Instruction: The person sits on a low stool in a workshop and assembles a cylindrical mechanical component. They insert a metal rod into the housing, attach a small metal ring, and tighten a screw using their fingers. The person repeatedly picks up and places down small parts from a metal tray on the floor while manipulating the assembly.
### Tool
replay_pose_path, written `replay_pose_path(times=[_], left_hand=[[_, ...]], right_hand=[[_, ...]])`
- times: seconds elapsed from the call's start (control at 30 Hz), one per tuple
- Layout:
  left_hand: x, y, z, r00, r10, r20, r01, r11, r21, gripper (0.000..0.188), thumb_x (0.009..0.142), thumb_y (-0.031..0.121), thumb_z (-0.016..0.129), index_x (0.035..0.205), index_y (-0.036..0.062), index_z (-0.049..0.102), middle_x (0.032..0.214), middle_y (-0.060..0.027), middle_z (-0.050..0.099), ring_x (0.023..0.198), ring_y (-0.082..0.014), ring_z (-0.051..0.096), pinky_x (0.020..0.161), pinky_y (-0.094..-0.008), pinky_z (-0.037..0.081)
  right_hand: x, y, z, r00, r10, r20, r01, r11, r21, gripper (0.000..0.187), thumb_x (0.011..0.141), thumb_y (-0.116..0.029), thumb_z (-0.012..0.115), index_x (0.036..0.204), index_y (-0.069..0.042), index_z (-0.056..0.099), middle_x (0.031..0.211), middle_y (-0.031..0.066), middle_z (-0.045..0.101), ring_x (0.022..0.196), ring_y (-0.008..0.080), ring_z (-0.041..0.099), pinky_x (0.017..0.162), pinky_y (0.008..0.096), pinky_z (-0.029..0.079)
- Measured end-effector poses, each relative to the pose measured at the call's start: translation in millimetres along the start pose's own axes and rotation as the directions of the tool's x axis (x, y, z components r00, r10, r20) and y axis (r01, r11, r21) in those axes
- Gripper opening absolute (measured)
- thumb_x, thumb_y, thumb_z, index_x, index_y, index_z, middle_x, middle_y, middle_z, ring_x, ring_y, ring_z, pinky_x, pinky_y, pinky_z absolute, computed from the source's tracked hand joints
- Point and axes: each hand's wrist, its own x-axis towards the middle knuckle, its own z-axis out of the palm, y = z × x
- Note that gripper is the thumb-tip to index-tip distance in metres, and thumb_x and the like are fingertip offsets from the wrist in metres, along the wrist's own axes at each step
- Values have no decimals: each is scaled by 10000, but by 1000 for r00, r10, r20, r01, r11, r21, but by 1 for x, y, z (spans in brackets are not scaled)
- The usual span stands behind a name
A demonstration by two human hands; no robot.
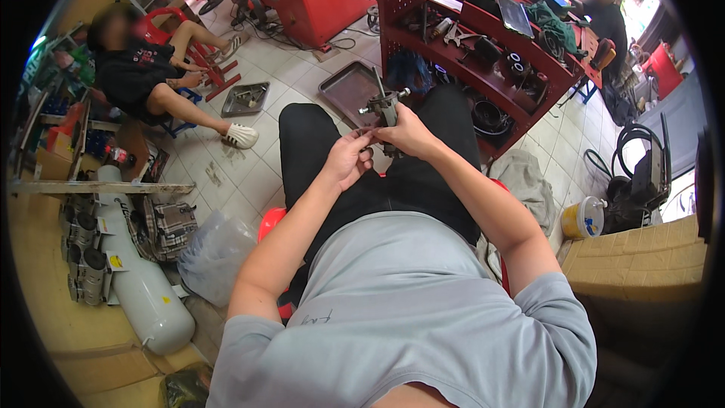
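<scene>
Between my knees, my right hand [410, 136] is closed around a grey metal mechanical part [387, 110] with a thin rod at its top and short fittings on its sides. My left hand [349, 160] meets it at the part's lower left side. Its thumb and fingers are pinched together there, and whatever they hold is too small to make out. The lower end of the metal part is partly hidden by my hands. Just beyond them, a dark shallow tray [337, 91] lies on the tiled floor.
A red tool cart [404, 11] with wrenches and parts stands ahead to the right. Left of the dark tray is a smaller tray [258, 108] with metal pieces. A person [140, 68] sits at the left; another [604, 23] is at the back right. A grey-white cylinder [151, 298] lies left.
</scene>
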Motion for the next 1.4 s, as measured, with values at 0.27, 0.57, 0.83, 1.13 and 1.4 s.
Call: replay_pose_path(times=[0.27,0.57,0.83,1.13,1.4], left_hand=[[-3,1,9,1000,16,-24,-14,997,75,99,959,111,489,1037,76,440,908,-7,581,562,-56,425,521,-237,396],[-2,5,2,1000,-3,19,2,998,57,85,968,152,513,1023,94,485,905,4,580,581,-46,425,508,-217,374],[-4,15,23,985,48,-166,-58,997,-54,206,991,259,476,1090,86,528,736,27,506,545,-55,385,458,-218,324],[14,53,80,997,46,68,-33,982,-187,275,931,148,398,1154,43,520,728,26,422,611,-86,410,502,-223,329],[-6,62,106,963,192,187,-139,954,-265,121,961,158,540,1037,69,568,997,-59,620,698,-85,495,556,-218,409]], right_hand=[[2,2,-4,999,42,30,-40,998,-46,419,714,-128,709,1045,59,535,853,106,620,741,145,584,642,310,491],[-2,-12,-6,992,-13,124,9,999,39,366,746,-96,698,1041,35,526,867,83,616,758,124,577,655,295,489],[1,-23,-18,999,-33,12,31,992,122,341,745,-65,687,1034,21,527,857,62,614,723,114,578,635,277,486],[-2,-66,-63,975,-139,-174,166,975,148,257,793,-68,705,965,-29,518,866,47,605,733,132,615,670,279,495],[-23,-101,-77,958,-219,-184,257,942,215,246,799,-65,702,981,-17,544,880,46,604,751,132,617,681,283,502]])
